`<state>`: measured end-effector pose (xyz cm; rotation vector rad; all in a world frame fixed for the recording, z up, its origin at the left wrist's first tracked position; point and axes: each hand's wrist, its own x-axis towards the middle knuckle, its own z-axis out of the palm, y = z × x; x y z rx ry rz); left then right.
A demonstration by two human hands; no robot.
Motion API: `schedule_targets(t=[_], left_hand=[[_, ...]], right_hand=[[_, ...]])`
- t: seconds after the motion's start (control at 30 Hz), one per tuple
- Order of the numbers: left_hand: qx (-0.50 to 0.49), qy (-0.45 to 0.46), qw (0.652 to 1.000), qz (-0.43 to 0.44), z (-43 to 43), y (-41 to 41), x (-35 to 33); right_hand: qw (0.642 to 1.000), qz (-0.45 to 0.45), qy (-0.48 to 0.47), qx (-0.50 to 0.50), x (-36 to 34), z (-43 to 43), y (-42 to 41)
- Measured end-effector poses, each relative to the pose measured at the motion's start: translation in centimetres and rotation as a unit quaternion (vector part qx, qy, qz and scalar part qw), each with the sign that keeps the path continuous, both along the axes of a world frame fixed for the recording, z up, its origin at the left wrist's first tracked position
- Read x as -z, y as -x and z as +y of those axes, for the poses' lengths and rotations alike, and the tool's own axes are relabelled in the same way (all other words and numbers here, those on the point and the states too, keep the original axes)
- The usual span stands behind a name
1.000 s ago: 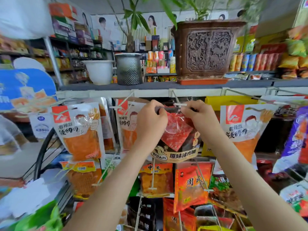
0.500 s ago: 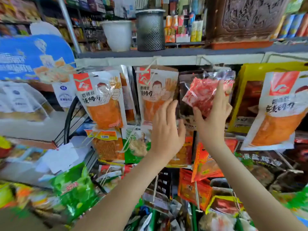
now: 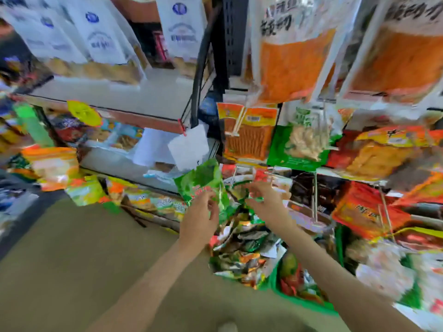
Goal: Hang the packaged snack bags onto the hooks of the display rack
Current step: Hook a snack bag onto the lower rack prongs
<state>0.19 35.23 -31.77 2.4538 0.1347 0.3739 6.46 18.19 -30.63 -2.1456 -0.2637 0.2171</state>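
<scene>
The view is blurred by motion. A heap of loose snack bags (image 3: 242, 248) lies low in front of the display rack, and a green snack bag (image 3: 203, 178) sticks up at its top. My left hand (image 3: 200, 216) hovers at the green bag's lower edge with fingers loosely curved, gripping nothing that I can make out. My right hand (image 3: 266, 200) reaches over the heap with spread fingers and holds nothing. White hooks (image 3: 315, 200) of the rack jut out to the right of my right hand. Orange snack bags (image 3: 294, 63) hang on the upper hooks.
A green container (image 3: 275, 281) holds the heap. More packets (image 3: 247, 135) hang across the rack's middle rows. On the left a low shelf (image 3: 143, 92) carries white bags (image 3: 100, 41), with packets (image 3: 55, 164) piled below it. Brown floor (image 3: 72, 259) fills the lower left.
Both hands let go of the red-filled bag on the upper hook and dropped down to the heap of loose bags. The view swung down and left.
</scene>
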Motion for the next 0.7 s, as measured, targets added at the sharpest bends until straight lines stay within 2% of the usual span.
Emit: schedule_targets(t=[0.07,0.17,0.27,0.33,0.43,0.5,0.57,0.63,0.67,0.7], left_hand=[[-0.088,0.05,0.995,0.023,3.5,0.2,2.0],[-0.166,0.141,0.971,0.097,6.4,-0.1,4.9],[-0.128,0.213,0.941,0.228,7.1,-0.8,6.5],[-0.088,0.232,0.928,0.278,6.8,-1.5,6.6],[-0.081,0.174,0.947,0.259,6.3,-2.2,6.1],[-0.03,0.173,0.947,0.27,6.2,-2.2,6.5],[0.037,0.225,0.923,0.31,6.1,-1.9,6.8],[0.086,0.256,0.904,0.331,5.9,-1.5,6.5],[0.095,0.265,0.9,0.332,5.8,-1.3,6.2],[0.098,0.276,0.899,0.326,5.7,-1.1,6.1]], right_hand=[[0.996,0.089,-0.012,-0.019,3.1,4.0,0.0],[0.981,0.189,-0.036,0.027,7.2,8.1,0.1],[0.967,0.227,-0.064,0.093,10.2,9.8,0.2],[0.945,0.262,-0.12,0.157,10.5,10.3,0.3],[0.893,0.325,-0.218,0.221,10.5,10.1,0.5],[0.852,0.371,-0.261,0.262,10.5,9.8,1.1],[0.802,0.418,-0.309,0.295,10.5,9.4,2.1],[0.72,0.438,-0.4,0.361,10.3,9.4,3.0],[0.682,0.46,-0.441,0.36,10.3,9.6,3.6],[0.672,0.457,-0.457,0.362,10.1,9.8,4.2]])
